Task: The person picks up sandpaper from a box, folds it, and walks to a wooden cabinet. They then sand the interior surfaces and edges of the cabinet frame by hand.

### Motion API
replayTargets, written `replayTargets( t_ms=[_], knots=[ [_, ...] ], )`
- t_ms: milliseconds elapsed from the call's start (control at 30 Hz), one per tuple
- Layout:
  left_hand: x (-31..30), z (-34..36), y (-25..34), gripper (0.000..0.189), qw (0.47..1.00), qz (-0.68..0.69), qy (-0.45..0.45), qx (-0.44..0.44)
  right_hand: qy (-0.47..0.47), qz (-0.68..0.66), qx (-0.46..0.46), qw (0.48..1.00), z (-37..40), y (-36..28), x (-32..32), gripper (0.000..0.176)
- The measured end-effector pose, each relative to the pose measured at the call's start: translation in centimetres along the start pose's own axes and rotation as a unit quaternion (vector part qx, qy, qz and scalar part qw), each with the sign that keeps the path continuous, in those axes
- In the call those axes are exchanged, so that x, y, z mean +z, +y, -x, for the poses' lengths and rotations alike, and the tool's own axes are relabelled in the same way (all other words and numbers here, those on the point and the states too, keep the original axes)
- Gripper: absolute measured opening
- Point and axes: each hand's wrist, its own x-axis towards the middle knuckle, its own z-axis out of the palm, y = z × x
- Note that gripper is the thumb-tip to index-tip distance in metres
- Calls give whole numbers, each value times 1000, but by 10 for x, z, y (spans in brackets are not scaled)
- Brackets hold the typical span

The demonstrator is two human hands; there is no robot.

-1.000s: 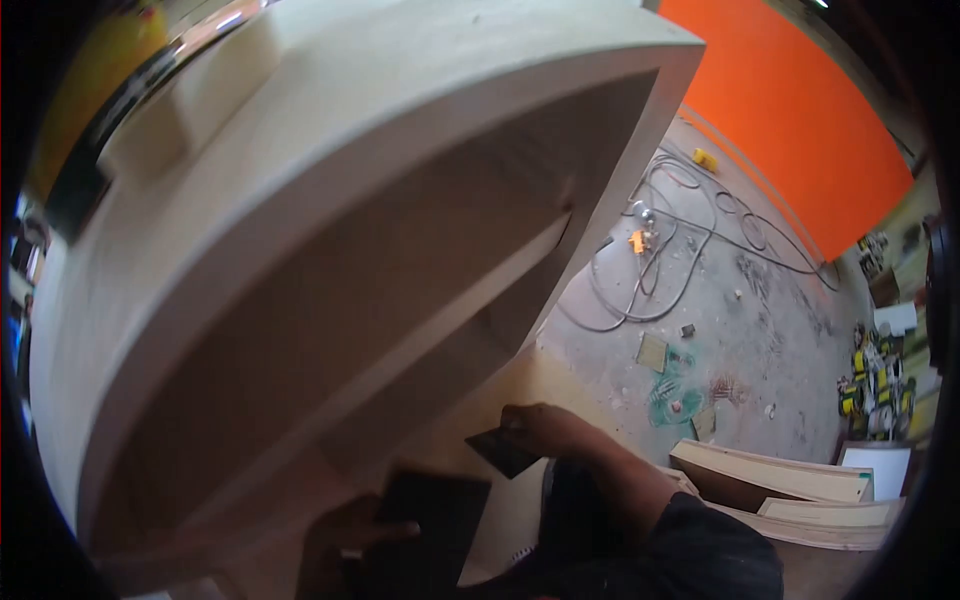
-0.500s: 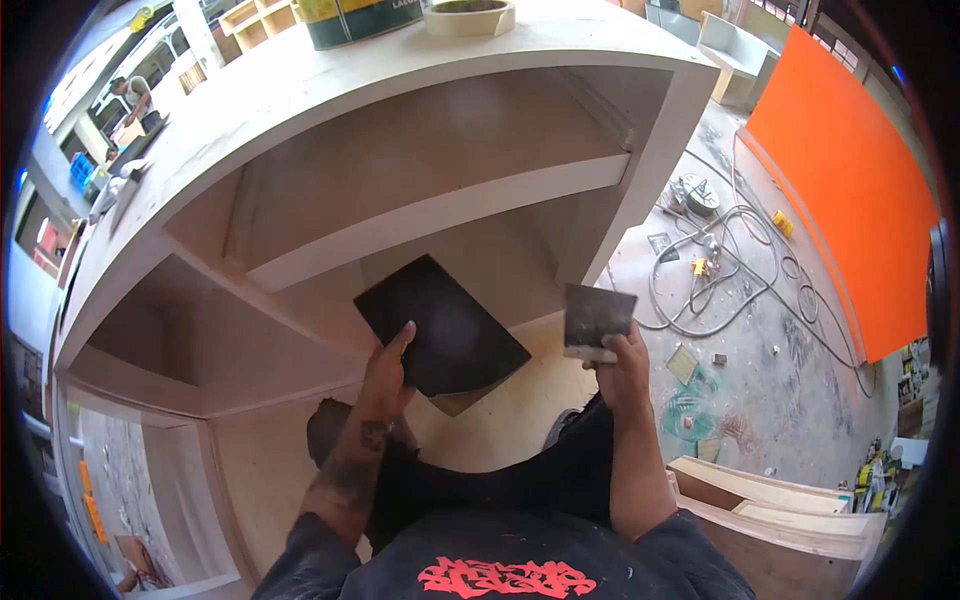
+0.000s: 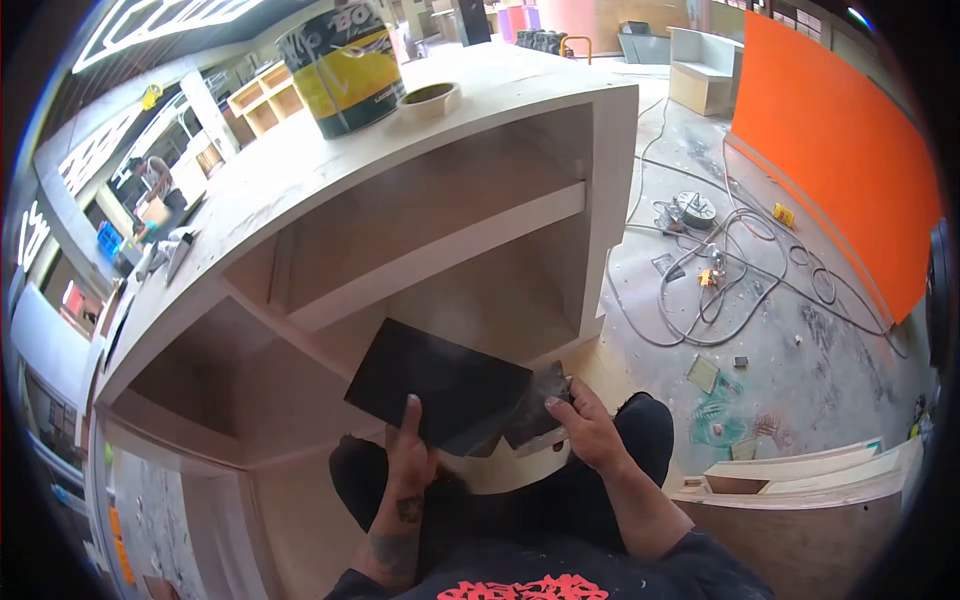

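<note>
A black sheet (image 3: 440,380) was held before a pale, curved cabinet (image 3: 440,258).
My left hand (image 3: 408,458) pinched it, my right hand (image 3: 592,428) a smaller dark piece (image 3: 530,415); I saw stained floor (image 3: 790,370) and an orange panel (image 3: 830,170).

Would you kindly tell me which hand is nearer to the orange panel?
Right. The right hand, holding a small dark piece, is left of the orange panel and well short of it. The left hand, holding a black sheet, is farther left, so farther away.

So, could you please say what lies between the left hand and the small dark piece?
The large black sheet lies there, as the head view shows.
</note>
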Motion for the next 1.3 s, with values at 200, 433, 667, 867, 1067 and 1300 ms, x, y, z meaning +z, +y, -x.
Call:
replayTargets(
  t_ms=[200,433,667,867,1067,1300],
  knots=[
    [14,2,6,45,989,-96,-23,105,-15,29,-179,983,-43,-12,-1,17],
    [33,-17,10,38,962,-185,-44,195,-76,-32,-120,989,-88,-43,-16,22],
    [51,-17,3,46,990,-127,-50,47,-52,-142,-96,984,-64,-56,-39,24],
    [80,-17,-30,38,973,-212,-93,-25,-17,-122,-170,978,-72,-51,-53,21],
    [95,-9,-17,30,955,-273,-113,-16,21,11,-195,981,-65,-53,-65,31],
    [100,8,-19,29,926,-332,-171,56,12,-33,-180,983,-65,-48,-90,34]
  ],
)
